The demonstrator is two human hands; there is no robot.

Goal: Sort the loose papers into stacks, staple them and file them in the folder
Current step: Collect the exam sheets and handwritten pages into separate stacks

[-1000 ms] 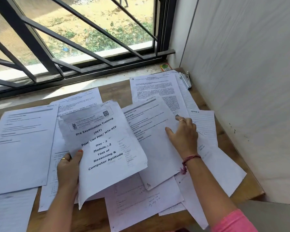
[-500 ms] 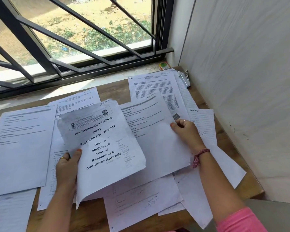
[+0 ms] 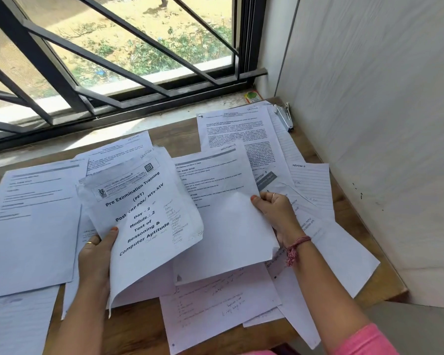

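Note:
My left hand (image 3: pixel 95 254) grips a printed booklet (image 3: pixel 144 216) titled "Pre Examination Training", held tilted above the wooden table (image 3: pixel 364 262). My right hand (image 3: pixel 276 213) pinches the right edge of a printed sheet (image 3: pixel 223 201) and lifts it off the pile; the sheet overlaps the booklet's right side. Several loose papers (image 3: pixel 221 306) lie scattered beneath both hands. A silver stapler (image 3: pixel 284 116) lies at the table's far right corner against the wall. No folder is visible.
A large sheet (image 3: pixel 34 226) covers the left of the table, and a text-filled page (image 3: pixel 233 129) lies at the back. A barred window (image 3: pixel 113 60) runs along the far edge. The white wall (image 3: pixel 382 124) bounds the right side. A small green packet (image 3: pixel 251 96) sits on the sill.
My right hand went from resting flat on the sheet to pinching its right edge and lifting it. The left hand kept the booklet in nearly the same place.

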